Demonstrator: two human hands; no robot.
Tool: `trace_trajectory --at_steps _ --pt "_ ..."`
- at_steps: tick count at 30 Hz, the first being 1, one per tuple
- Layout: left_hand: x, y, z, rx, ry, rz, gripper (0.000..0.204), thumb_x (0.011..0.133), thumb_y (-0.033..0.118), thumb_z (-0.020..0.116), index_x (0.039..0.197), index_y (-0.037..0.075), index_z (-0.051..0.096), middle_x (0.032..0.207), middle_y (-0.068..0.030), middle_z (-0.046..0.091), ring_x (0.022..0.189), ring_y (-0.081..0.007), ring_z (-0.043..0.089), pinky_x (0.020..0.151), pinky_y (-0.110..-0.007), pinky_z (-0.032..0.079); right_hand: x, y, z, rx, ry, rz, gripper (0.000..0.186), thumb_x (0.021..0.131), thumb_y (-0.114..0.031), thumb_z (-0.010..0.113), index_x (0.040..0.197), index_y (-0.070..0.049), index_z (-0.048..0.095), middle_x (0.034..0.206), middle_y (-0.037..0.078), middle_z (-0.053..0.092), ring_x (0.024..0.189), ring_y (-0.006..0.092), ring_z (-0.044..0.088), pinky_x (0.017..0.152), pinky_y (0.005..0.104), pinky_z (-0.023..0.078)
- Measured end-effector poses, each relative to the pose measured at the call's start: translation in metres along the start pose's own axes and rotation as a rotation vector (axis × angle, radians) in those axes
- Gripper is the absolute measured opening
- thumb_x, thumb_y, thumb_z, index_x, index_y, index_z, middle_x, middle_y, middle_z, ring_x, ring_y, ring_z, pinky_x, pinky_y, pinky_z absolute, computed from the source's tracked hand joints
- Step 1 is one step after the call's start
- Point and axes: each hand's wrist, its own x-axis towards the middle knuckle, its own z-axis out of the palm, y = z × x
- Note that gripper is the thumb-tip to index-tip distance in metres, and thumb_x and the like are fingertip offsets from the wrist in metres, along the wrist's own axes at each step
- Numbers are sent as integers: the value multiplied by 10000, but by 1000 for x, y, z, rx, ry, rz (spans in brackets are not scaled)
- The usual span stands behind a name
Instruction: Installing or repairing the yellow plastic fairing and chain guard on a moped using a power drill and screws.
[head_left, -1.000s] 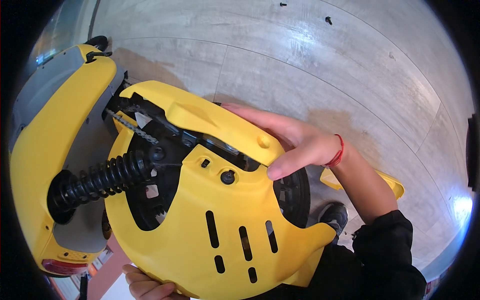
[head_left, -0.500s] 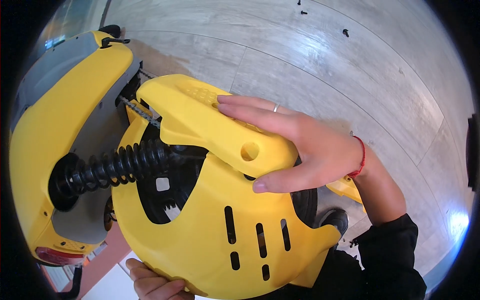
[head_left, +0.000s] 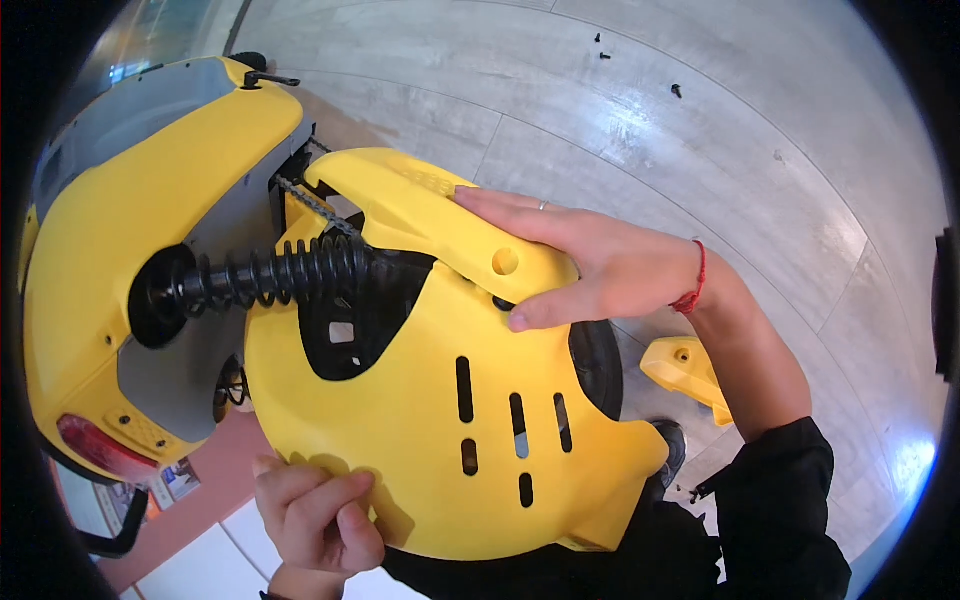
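A large round yellow wheel cover (head_left: 420, 460) with several slots lies before me over a black wheel (head_left: 597, 365). Across its upper edge is a long yellow plastic cover (head_left: 400, 205) with a round hole. My right hand (head_left: 590, 255) clasps the near end of this long cover, fingers along the top and thumb below its lower edge. At the wheel cover's lower left rim is my left hand (head_left: 320, 515), its fingers curled in and nothing visible between them. A black coil spring (head_left: 280, 275) runs from the wheel area to the yellow and grey vehicle body (head_left: 130, 230).
Several black screws (head_left: 676, 91) lie on the grey wood-look floor (head_left: 800, 150). A smaller yellow plastic part (head_left: 683, 365) rests on it beside my right forearm. A chain (head_left: 310, 200) shows behind the long cover. The vehicle has a red tail light (head_left: 105, 447) at lower left.
My left hand has left the underside of the wheel cover's rim and now shows in front of it, fingers curled. My right hand keeps its hold. The view has shifted slightly.
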Motion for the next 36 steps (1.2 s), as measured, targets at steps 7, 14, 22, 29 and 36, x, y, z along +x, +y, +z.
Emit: trace_trajectory --at_steps 7,14,22,29,36 --pt "2 -3 11 -82 142 95 129 757 176 606 836 93 665 751 -44 510 653 -184 445 622 -326 334 -2 -19 9 15 17 110 813 833 -325 658 1458 -29 231 1470 167 299 1351 266 293 1096 326 245" --pt "-1 -8 13 -154 241 141 151 683 158 635 818 107 681 752 -27 524 612 -187 462 613 -328 339 10 -32 44 213 333 300 583 953 -391 434 1392 -21 334 1299 149 480 1200 210 446 1008 292 337" --pt "-28 -6 22 -185 255 315 120 756 162 576 819 118 669 785 -10 524 697 -208 475 677 -376 357 19 -51 54 289 528 437 497 959 -330 440 1351 -24 442 1249 87 540 1136 150 496 980 261 359" --pt "-29 -6 36 -102 434 341 197 676 225 648 849 143 698 776 34 489 633 -141 466 634 -330 351 13 -53 44 -32 429 529 635 851 -406 611 1352 -48 455 1193 85 574 1025 147 556 888 251 424" --pt "-30 -5 34 -130 376 325 200 713 227 632 881 136 694 788 3 527 697 -178 511 719 -355 401 -17 -37 29 298 488 445 624 894 -474 526 1335 -36 472 1238 104 541 1136 157 475 949 284 367"
